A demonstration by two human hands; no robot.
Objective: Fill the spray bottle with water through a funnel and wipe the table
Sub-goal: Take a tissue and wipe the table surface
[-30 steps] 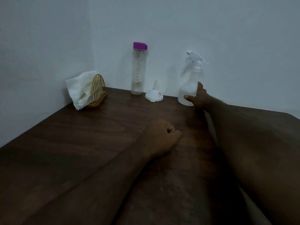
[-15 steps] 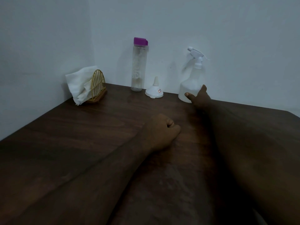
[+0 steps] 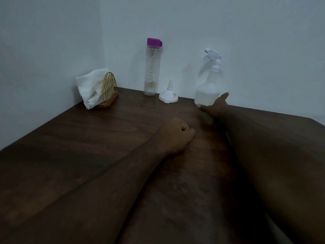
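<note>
The right hand (image 3: pixel 213 107) is spread wide at the spray bottle (image 3: pixel 207 92), thumb across the front of its base and forefinger along its right side. The bottle stands upright at the bench's (image 3: pixel 88 138) back edge; it is translucent plastic with a white trigger head, contents unclear. The left hand (image 3: pixel 175 134) rests on the dark wood-grain bench as an empty fist. Left of the bottle, a white funnel (image 3: pixel 168 96) sits spout-up. Beyond stands a clear cylindrical water bottle (image 3: pixel 150 74) with a purple cap. A gold wire holder (image 3: pixel 108 90) contains white tissues (image 3: pixel 89 87).

Dark brown wood-grain surface (image 3: pixel 105 138); clear bottle (image 3: pixel 150 71) with purple cap; white funnel (image 3: pixel 168 97); translucent white spray bottle (image 3: pixel 208 92); white napkins (image 3: pixel 89 87) in gold wire holder (image 3: pixel 109 88).
</note>
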